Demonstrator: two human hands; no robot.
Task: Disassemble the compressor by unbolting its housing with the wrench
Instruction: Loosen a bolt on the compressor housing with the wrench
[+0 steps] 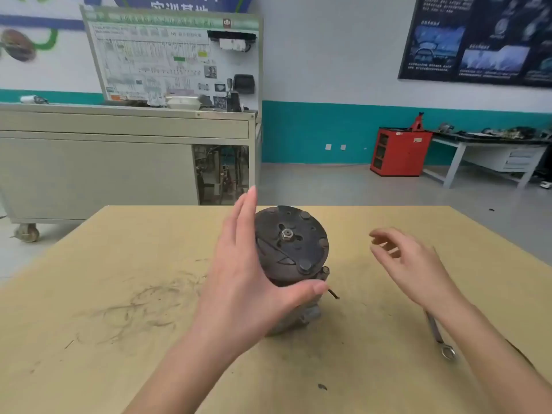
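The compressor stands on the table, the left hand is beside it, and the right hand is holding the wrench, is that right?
No. The head view shows the right hand empty; the wrench lies on the table under that forearm. The rest holds.

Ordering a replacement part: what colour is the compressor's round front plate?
Dark rusty brown-black on the front plate, with a silver-grey centre nut; seen in the head view.

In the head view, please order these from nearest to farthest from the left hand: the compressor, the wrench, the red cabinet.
1. Dark round metal compressor: just beside the left hand, at the middle of the tan table.
2. Silver metal wrench: flat on the table, to the right.
3. Red metal cabinet: on the floor by the far wall.
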